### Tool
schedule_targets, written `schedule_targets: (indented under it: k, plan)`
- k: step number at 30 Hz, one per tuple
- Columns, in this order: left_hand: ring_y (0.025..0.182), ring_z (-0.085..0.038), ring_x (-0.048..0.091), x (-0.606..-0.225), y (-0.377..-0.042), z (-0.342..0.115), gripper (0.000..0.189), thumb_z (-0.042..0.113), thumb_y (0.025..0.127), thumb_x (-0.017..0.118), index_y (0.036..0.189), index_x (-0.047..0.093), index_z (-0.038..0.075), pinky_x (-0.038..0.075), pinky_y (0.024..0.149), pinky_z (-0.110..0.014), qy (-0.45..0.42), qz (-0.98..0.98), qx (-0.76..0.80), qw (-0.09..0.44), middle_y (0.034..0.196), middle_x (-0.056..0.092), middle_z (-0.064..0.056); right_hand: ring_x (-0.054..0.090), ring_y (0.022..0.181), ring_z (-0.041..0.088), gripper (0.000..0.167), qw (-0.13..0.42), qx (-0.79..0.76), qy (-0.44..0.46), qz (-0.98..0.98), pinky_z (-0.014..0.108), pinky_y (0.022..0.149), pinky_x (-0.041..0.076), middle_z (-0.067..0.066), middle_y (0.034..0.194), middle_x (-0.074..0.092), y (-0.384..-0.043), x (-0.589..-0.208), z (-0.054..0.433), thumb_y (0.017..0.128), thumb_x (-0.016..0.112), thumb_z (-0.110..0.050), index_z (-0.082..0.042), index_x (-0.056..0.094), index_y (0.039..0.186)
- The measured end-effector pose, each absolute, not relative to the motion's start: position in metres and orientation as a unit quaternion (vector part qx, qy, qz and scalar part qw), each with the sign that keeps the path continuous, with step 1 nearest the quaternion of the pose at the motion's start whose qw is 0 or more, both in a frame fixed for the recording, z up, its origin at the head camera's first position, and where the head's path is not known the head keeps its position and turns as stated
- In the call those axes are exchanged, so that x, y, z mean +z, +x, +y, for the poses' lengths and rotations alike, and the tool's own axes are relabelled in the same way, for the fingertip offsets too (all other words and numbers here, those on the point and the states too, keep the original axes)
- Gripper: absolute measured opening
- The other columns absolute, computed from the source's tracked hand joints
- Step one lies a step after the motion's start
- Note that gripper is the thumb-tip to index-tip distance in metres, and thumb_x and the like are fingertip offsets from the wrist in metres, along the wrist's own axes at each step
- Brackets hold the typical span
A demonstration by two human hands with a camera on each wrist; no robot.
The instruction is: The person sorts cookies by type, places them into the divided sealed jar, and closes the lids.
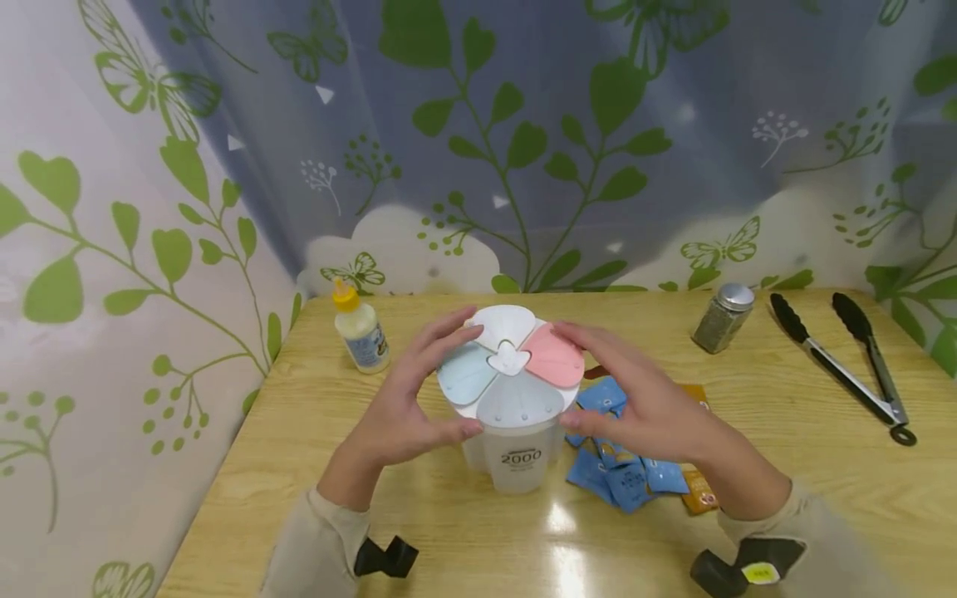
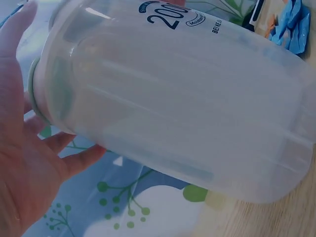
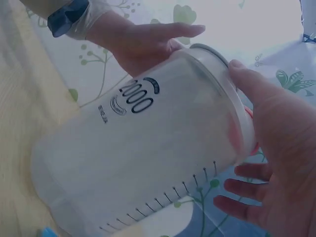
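Observation:
A translucent plastic canister (image 1: pixel 521 461) printed "2000" stands upright on the table. Its round lid has white, pink, grey and pale blue petal-shaped flaps (image 1: pixel 523 399) and a white centre piece. My left hand (image 1: pixel 419 399) holds the lid's left side, thumb in front and fingers toward the back. On the other side my right hand (image 1: pixel 643 394) holds the lid too, its thumb at the front edge and a finger by the pink flap. In the right wrist view the canister (image 3: pixel 148 133) shows measuring marks, and several right fingers (image 3: pixel 247 192) spread loosely beside the lid. The flaps look closed.
Blue and orange sachets (image 1: pixel 628 486) lie in a pile right of the canister. A yellow-capped bottle (image 1: pixel 362 332) stands at the back left. Farther right are a spice jar (image 1: pixel 723 317) with a metal lid and black-tipped tongs (image 1: pixel 845 374). A leaf-patterned curtain (image 1: pixel 478 166) hangs behind the table.

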State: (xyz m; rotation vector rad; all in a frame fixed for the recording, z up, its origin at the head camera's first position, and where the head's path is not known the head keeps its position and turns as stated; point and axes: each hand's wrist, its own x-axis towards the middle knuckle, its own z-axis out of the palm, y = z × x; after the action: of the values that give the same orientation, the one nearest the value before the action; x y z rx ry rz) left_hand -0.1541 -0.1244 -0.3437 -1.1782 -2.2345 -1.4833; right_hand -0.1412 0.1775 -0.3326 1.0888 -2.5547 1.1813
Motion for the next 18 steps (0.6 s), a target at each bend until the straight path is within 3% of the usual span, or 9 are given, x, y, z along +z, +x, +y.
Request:
schedule_targets:
  k: [8, 14, 18]
  plan:
    - [0.152, -0.03, 0.027, -0.348, -0.154, -0.12, 0.072, 0.052, 0.08, 0.079, 0.136, 0.059, 0.012, 0.026, 0.123, -0.053, -0.409, -0.765, -0.486, 0.109, 0.154, 0.046, -0.006, 0.049, 0.133, 0.013, 0.087, 0.093, 0.395, 0.332, -0.852, 0.035, 0.089, 0.055, -0.005, 0.156, 0.042, -0.139, -0.339, 0.167, 0.082, 0.082, -0.026, -0.027, 0.035, 0.155]
    - [0.152, -0.03, 0.026, -0.349, -0.154, -0.119, 0.071, 0.06, 0.082, 0.072, 0.135, 0.061, 0.014, 0.024, 0.123, -0.053, -0.395, -0.771, -0.487, 0.111, 0.151, 0.049, -0.005, 0.053, 0.119, 0.009, 0.082, 0.104, 0.411, 0.326, -0.845, 0.031, 0.08, 0.056, -0.006, 0.151, 0.048, -0.141, -0.341, 0.166, 0.082, 0.082, -0.026, -0.029, 0.04, 0.152]
    - [0.152, -0.03, 0.028, -0.349, -0.155, -0.118, 0.065, 0.059, 0.087, 0.067, 0.132, 0.062, 0.012, 0.024, 0.124, -0.052, -0.393, -0.765, -0.498, 0.115, 0.148, 0.052, -0.007, 0.055, 0.114, 0.009, 0.07, 0.119, 0.426, 0.316, -0.839, 0.029, 0.077, 0.056, -0.004, 0.146, 0.054, -0.143, -0.341, 0.163, 0.086, 0.078, -0.023, -0.025, 0.046, 0.149]
